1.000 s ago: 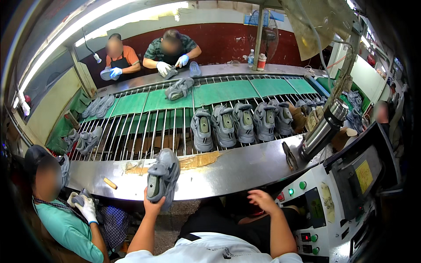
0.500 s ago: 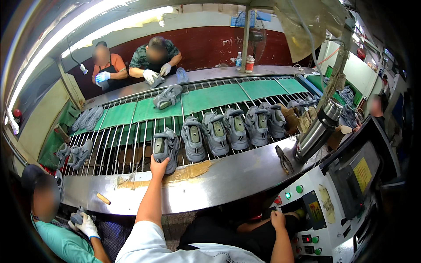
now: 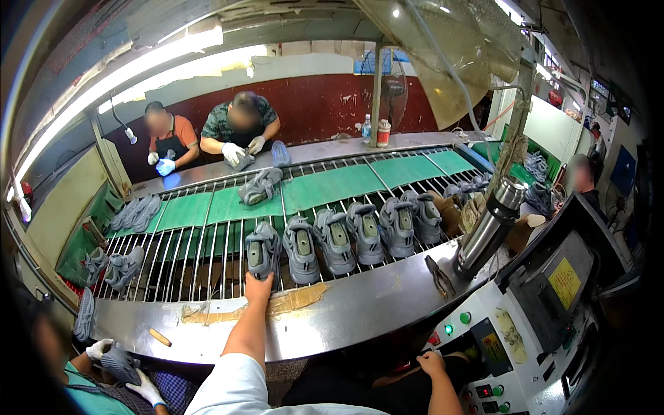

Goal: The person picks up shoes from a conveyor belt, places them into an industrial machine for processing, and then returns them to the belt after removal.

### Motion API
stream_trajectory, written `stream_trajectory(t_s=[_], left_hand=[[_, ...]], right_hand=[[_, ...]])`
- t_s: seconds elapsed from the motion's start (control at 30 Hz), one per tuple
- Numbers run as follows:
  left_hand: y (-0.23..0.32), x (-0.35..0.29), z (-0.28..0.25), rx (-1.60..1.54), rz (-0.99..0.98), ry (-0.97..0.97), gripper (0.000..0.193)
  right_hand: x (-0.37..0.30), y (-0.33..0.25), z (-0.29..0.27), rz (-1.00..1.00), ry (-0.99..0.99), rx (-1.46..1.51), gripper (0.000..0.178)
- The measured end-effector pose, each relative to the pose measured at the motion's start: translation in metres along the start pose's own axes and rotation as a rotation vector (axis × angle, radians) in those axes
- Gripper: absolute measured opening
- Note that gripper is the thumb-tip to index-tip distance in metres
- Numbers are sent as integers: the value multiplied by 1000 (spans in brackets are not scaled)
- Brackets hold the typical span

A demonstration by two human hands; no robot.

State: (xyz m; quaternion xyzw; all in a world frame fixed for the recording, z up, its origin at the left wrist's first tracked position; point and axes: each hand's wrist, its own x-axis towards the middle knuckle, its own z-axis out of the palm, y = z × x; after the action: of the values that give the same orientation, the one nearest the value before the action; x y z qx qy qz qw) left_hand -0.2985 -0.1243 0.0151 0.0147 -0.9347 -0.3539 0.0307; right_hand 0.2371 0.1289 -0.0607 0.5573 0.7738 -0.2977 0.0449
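The left hand (image 3: 259, 287) is grasping the heel of a gray shoe (image 3: 263, 245), with the fingers closing around its lower back part. This shoe is standing upright directly ahead of the hand, at the near edge of the metal rack (image 3: 200, 259). Just to the right of the hand, five similar shoes (image 3: 335, 242) are standing in a row. Beyond the hand, another gray shoe (image 3: 260, 187) is lying on the green mat (image 3: 332, 183).

Below the hand, brown tape (image 3: 297, 297) is covering a part of the shiny surface (image 3: 360, 297); to the left of the hand, a small yellowish stick (image 3: 160, 337) is lying there.

The right hand (image 3: 430, 362) is staying near the control panel (image 3: 508, 363), with its fingers curling; I cannot tell whether it is holding something. Ahead of this hand, pliers (image 3: 439, 277) are lying beside a steel flask (image 3: 487, 228), which is leaning in the view.
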Motion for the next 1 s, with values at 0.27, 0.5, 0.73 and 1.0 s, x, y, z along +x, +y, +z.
stream_trajectory(t_s=[0.27,0.5,0.73,1.0], left_hand=[[2,-5,-2,176,57,108,80],[9,-10,1,224,20,107,79],[-8,-8,8,206,104,62,79],[-33,-60,8,203,419,207,56]], right_hand=[[9,8,6,-9,-11,106,32],[4,21,6,-51,75,197,31],[7,19,12,-92,83,294,25],[16,35,23,-113,65,435,18]])
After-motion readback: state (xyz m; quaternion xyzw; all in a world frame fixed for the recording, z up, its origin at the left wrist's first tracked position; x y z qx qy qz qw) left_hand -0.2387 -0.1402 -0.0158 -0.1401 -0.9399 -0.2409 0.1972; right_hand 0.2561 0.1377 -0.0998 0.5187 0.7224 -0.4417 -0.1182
